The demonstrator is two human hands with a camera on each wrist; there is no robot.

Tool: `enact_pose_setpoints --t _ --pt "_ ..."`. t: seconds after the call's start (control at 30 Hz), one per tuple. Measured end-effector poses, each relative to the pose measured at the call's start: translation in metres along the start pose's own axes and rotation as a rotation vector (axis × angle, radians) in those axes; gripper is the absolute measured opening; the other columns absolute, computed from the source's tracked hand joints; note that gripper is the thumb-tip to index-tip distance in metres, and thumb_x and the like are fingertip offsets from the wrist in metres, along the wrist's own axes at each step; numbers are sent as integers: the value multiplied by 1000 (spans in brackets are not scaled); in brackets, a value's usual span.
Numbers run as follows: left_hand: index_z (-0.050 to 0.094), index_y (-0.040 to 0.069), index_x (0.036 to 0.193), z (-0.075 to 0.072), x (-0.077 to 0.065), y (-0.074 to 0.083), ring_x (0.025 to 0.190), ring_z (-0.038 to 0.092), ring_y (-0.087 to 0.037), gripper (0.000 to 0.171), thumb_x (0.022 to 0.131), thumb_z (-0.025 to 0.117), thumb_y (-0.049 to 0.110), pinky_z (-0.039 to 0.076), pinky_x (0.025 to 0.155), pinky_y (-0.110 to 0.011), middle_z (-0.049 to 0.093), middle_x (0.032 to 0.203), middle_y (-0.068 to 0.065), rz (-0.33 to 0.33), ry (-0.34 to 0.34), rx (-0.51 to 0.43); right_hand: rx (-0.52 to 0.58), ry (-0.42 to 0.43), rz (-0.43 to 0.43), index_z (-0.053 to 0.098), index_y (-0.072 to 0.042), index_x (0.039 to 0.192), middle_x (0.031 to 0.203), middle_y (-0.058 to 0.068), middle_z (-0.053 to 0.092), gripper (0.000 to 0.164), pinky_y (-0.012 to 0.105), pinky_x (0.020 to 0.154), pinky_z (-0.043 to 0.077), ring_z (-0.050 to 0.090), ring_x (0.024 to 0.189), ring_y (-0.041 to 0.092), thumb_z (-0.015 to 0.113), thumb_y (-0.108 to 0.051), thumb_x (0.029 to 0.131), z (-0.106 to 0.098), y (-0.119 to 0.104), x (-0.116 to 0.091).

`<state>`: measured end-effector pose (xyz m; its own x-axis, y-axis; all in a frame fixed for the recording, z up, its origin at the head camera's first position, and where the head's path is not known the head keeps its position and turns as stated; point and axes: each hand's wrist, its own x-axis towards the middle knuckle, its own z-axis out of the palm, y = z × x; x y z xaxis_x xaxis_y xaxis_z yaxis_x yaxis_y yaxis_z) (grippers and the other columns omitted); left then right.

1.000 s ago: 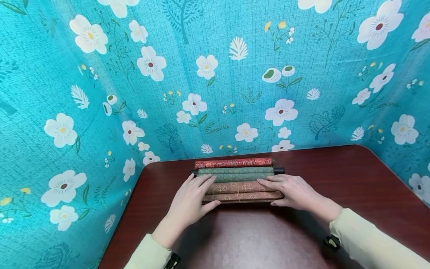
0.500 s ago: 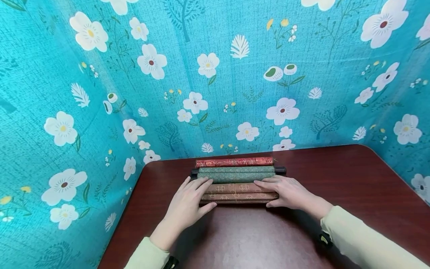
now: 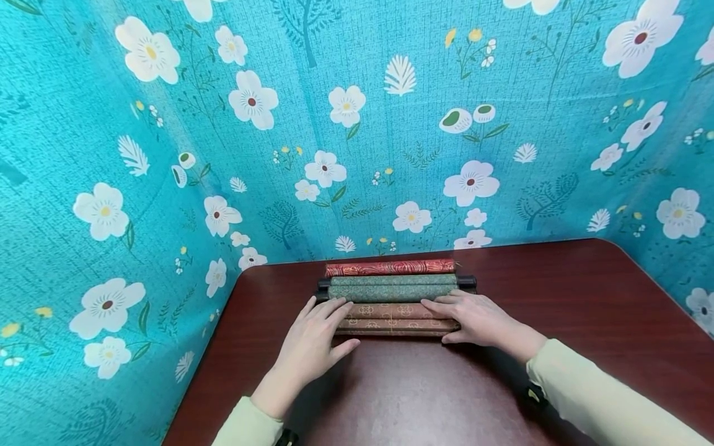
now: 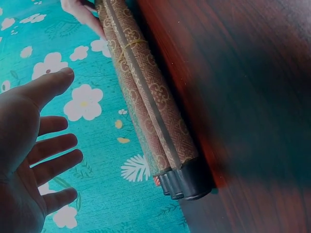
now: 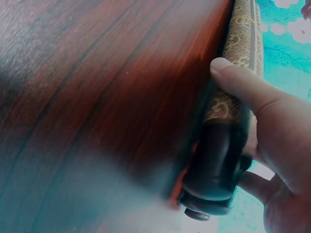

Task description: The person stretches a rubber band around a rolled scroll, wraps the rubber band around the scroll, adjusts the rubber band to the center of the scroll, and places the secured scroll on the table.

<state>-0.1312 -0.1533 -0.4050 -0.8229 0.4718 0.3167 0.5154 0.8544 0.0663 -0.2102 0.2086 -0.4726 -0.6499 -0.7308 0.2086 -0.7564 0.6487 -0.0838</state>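
Note:
A brown patterned scroll lies crosswise on the table, nearest the body, with a thin yellow cord round its middle. Behind it lie a green scroll with black end knobs and a red patterned scroll. My left hand hovers by the brown scroll's left end, fingers spread; the left wrist view shows a gap between thumb and roll. At the other end my right hand grips the brown scroll, thumb on its near side and fingers over the far side. Its black knob shows below the thumb.
The dark red wooden table extends in front of the scrolls and to both sides. A turquoise flowered cloth hangs along the table's back and left side, close behind the red scroll.
My right hand has moved a little left along the brown scroll, and the green scroll's right knob shows more. My left thumb has come away from the brown scroll's near edge.

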Motion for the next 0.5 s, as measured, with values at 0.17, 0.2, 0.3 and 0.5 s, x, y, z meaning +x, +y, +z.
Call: enact_pose_setpoints --t 0.17,0.2,0.3,0.5 --pt "68 11 142 4 -1 2 133 64 -30 66 90 84 50 40 122 -59 69 141 -11 8 -1 26 -40 -17 9 64 -14 150 135 12 72 83 51 77 63 65 124 38 95 -42 78 3 1 -4" --pt "69 11 142 4 -1 2 133 64 -30 66 90 84 50 40 121 -59 69 142 -11 8 -1 29 -45 -16 11 64 -14 150 135 12 72 83 51 77 63 65 124 38 95 -42 78 4 1 -5" --pt "69 12 141 7 -2 1 133 64 -30 66 90 84 50 40 121 -60 69 142 -10 3 1 35 -66 6 -3 65 -14 149 136 11 71 82 49 77 63 65 123 36 94 -43 79 5 0 -6" --pt "69 11 141 13 -1 -1 132 65 -30 66 90 85 49 39 121 -61 69 141 -11 -20 8 28 -66 94 -48 67 -12 146 138 11 70 81 48 79 64 66 123 34 95 -42 77 -5 -2 -10"
